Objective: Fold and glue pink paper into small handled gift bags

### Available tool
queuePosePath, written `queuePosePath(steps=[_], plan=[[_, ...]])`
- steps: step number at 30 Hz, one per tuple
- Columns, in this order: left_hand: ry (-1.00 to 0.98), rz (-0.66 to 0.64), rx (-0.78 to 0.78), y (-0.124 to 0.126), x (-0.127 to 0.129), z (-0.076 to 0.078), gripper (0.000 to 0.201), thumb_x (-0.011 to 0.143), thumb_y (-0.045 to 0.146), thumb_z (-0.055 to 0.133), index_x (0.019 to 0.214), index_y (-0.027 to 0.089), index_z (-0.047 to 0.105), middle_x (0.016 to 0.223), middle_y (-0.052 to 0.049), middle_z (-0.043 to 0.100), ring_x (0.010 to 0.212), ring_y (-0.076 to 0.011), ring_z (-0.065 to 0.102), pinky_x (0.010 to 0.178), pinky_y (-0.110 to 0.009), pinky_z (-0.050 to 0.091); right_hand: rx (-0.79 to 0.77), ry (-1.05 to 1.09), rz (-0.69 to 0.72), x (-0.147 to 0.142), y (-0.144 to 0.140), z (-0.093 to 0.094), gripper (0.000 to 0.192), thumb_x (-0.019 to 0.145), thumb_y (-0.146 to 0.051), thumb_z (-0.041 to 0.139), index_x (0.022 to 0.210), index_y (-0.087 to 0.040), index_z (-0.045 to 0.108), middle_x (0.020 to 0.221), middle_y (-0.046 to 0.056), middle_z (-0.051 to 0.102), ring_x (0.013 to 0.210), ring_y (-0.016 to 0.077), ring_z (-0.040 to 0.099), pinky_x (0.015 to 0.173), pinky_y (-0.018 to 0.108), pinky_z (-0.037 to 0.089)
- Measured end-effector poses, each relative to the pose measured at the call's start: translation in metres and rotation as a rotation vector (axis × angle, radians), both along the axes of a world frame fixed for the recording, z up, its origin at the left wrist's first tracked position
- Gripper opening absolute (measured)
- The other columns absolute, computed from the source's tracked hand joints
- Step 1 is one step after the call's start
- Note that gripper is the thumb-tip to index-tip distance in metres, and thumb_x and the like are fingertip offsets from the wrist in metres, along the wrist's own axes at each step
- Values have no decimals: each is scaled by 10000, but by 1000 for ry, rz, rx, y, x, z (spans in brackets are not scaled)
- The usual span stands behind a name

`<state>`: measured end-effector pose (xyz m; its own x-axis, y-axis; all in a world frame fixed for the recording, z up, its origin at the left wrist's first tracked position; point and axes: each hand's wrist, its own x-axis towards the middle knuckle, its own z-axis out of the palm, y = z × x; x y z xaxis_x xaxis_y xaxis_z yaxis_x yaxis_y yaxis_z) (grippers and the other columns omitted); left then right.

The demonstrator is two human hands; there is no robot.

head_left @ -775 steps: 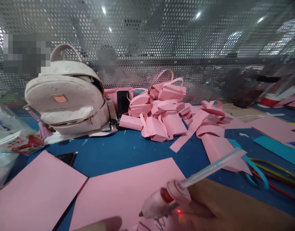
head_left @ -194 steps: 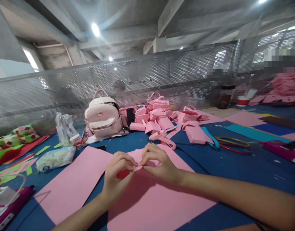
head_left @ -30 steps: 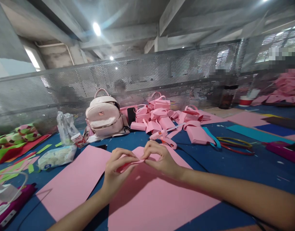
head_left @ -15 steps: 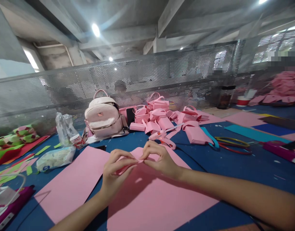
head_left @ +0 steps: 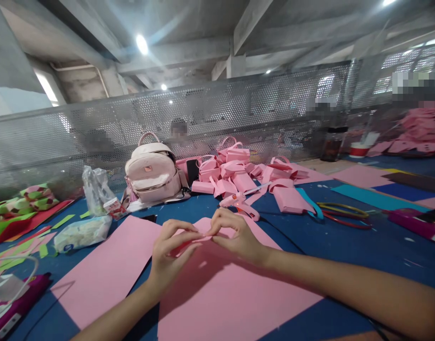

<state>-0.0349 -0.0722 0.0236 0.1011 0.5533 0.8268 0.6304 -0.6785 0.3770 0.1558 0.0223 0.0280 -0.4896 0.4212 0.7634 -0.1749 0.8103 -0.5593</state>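
My left hand (head_left: 173,255) and my right hand (head_left: 235,234) meet near the middle of the view, their fingertips almost touching. Between them they pinch a small folded piece of pink foam sheet (head_left: 204,238), mostly covered by the fingers. Beneath lies a large pink sheet (head_left: 235,298) on the blue table. A second pink sheet (head_left: 110,270) rests flat to the left of my left hand. Just beyond my right hand sits a pink glue gun (head_left: 239,204), with a small orange light on it.
A pale pink backpack (head_left: 151,170) stands behind my hands, beside a heap of small pink bags (head_left: 235,173). Plastic bags (head_left: 83,233) and coloured scraps lie left. At right are coloured straps (head_left: 341,213), flat sheets (head_left: 362,179) and a purple power strip (head_left: 418,222). A perforated metal screen (head_left: 217,113) stands behind.
My left fingers have shifted very slightly along the small pink piece. My right hand stays in almost the same place, and the things on the table have not moved.
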Motion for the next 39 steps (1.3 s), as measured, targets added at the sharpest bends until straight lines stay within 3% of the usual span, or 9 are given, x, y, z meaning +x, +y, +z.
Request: queuePosePath(steps=[19, 39], plan=[[33, -13, 58, -5, 2, 7, 180, 924, 130, 674, 1031, 255, 748, 973, -32, 675, 903, -179, 600, 800, -326, 455, -4, 8, -7, -1, 1, -3, 182, 816, -46, 728, 749, -213, 707, 773, 3, 616, 781, 183, 579, 753, 333, 420], [39, 20, 26, 0, -1, 4, 144, 937, 206, 675, 1023, 282, 762, 980, -42, 692, 900, -198, 620, 800, -348, 454, 7, -7, -22, 0, -2, 1, 139, 890, -209, 726, 752, -221, 719, 770, 19, 619, 777, 196, 589, 731, 344, 444]])
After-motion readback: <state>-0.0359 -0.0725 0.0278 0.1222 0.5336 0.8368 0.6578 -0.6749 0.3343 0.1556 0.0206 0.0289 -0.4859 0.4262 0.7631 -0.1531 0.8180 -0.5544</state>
